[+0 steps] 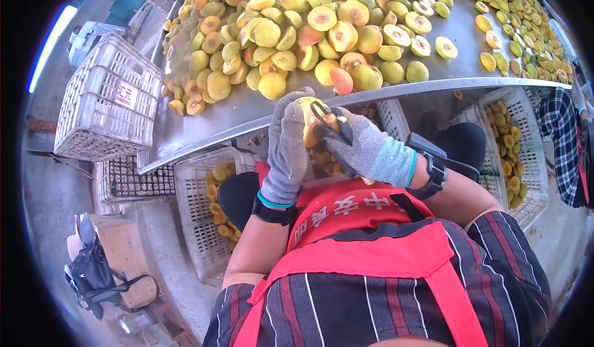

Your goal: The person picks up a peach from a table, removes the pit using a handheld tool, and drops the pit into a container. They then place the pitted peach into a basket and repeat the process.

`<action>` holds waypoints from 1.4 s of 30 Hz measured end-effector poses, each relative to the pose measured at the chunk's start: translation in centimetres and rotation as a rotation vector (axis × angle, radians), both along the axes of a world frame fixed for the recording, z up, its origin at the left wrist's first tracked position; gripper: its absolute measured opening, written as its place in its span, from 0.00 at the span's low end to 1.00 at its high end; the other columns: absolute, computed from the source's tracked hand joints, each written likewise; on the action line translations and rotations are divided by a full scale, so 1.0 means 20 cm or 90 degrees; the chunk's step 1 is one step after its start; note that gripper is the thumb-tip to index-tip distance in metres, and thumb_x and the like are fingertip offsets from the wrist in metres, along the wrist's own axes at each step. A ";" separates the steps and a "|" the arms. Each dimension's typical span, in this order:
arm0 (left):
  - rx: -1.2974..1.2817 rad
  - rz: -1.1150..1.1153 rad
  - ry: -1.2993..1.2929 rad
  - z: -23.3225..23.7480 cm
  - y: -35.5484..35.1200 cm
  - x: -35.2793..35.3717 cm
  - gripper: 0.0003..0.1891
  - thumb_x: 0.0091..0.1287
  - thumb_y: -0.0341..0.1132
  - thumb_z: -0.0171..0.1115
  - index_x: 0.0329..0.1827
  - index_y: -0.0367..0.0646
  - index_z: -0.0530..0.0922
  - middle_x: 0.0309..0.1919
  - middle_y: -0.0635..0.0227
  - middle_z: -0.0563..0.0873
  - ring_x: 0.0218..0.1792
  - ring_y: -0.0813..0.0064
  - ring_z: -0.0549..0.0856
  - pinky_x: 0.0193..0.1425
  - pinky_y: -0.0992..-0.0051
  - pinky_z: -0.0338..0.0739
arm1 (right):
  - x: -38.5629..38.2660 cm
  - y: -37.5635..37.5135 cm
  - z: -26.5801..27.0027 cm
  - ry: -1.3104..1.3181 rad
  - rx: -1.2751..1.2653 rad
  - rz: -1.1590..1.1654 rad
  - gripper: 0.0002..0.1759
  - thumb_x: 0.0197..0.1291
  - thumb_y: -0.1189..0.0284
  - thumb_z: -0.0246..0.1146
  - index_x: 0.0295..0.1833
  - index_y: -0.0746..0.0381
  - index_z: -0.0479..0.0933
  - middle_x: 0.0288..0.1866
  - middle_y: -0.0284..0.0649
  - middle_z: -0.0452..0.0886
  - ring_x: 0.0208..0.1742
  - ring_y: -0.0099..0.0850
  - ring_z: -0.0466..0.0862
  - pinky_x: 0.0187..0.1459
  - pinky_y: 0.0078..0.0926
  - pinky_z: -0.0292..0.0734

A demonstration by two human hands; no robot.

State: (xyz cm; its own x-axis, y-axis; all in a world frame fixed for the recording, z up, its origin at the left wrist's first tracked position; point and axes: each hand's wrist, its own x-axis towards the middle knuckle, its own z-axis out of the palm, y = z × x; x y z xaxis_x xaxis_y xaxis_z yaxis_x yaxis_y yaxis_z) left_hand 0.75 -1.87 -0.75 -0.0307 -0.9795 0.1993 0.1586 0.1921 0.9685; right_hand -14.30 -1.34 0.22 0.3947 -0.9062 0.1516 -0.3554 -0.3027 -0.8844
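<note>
My left hand [287, 146], in a grey knit glove, is wrapped round a yellow peach half [309, 133] just in front of the metal table's edge. My right hand [371, 149], gloved too, grips a pitting knife [320, 113] with a dark, curved end. That curved end is against the cut face of the peach half, by its centre. Part of the knife's handle is hidden by my right fingers. Beyond my hands lies a large heap of halved peaches [266, 33] on the metal table [260, 122], several with their reddish-brown centres showing.
A white crate [106, 99] stands at the table's left corner. Below the table, crates of peach halves stand at my left [198, 223] and right [526, 143]. More halves [513, 25] lie at the far right, near another person's checked sleeve [560, 143]. A cardboard box [120, 248] and black bag [93, 273] sit lower left.
</note>
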 end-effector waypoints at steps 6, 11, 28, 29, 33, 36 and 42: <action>0.031 -0.041 -0.088 0.05 0.01 0.01 0.17 0.72 0.41 0.45 0.46 0.35 0.76 0.42 0.63 0.81 0.46 0.75 0.78 0.55 0.75 0.70 | -0.04 0.03 0.05 0.156 -0.074 0.113 0.17 0.56 0.69 0.60 0.46 0.67 0.68 0.28 0.55 0.78 0.33 0.55 0.79 0.33 0.40 0.75; 0.051 -0.141 -0.031 0.02 -0.01 0.04 0.14 0.68 0.38 0.53 0.41 0.34 0.80 0.43 0.62 0.83 0.46 0.76 0.78 0.55 0.74 0.70 | -0.04 0.01 0.15 0.056 0.458 0.227 0.15 0.58 0.65 0.59 0.43 0.65 0.70 0.21 0.47 0.76 0.22 0.38 0.80 0.27 0.34 0.76; 0.116 -0.118 -0.014 -0.02 -0.02 -0.01 0.12 0.65 0.35 0.57 0.44 0.35 0.80 0.42 0.64 0.83 0.40 0.78 0.80 0.48 0.76 0.74 | -0.10 0.05 0.05 -0.335 0.651 0.337 0.14 0.63 0.65 0.56 0.26 0.60 0.67 0.14 0.32 0.66 0.09 0.19 0.67 0.10 0.16 0.62; 0.116 -0.117 -0.014 0.00 -0.01 -0.02 0.12 0.65 0.35 0.57 0.44 0.35 0.80 0.42 0.64 0.83 0.40 0.78 0.80 0.48 0.76 0.74 | -0.10 0.06 0.04 -0.419 0.834 0.285 0.14 0.65 0.65 0.54 0.28 0.59 0.67 0.14 0.30 0.64 0.08 0.19 0.65 0.09 0.17 0.60; 0.166 -0.179 0.112 0.00 0.02 -0.03 0.19 0.66 0.41 0.53 0.50 0.34 0.76 0.39 0.59 0.82 0.37 0.70 0.82 0.43 0.73 0.78 | -0.11 0.09 0.06 -0.436 0.853 0.253 0.12 0.66 0.65 0.53 0.31 0.59 0.67 0.14 0.31 0.65 0.08 0.19 0.65 0.09 0.17 0.59; 0.140 -0.169 0.167 -0.07 0.04 -0.05 0.16 0.67 0.36 0.52 0.51 0.33 0.76 0.39 0.59 0.82 0.37 0.71 0.83 0.42 0.75 0.77 | -0.11 0.10 0.03 -0.418 0.829 0.252 0.12 0.66 0.65 0.54 0.30 0.59 0.67 0.14 0.31 0.65 0.08 0.20 0.65 0.10 0.18 0.60; 0.097 -0.048 0.197 -0.04 0.07 -0.09 0.20 0.68 0.39 0.50 0.55 0.32 0.71 0.39 0.57 0.82 0.39 0.69 0.83 0.44 0.74 0.77 | -0.07 0.09 0.01 -0.303 0.657 0.228 0.16 0.61 0.59 0.59 0.37 0.63 0.72 0.14 0.34 0.69 0.08 0.24 0.68 0.12 0.21 0.64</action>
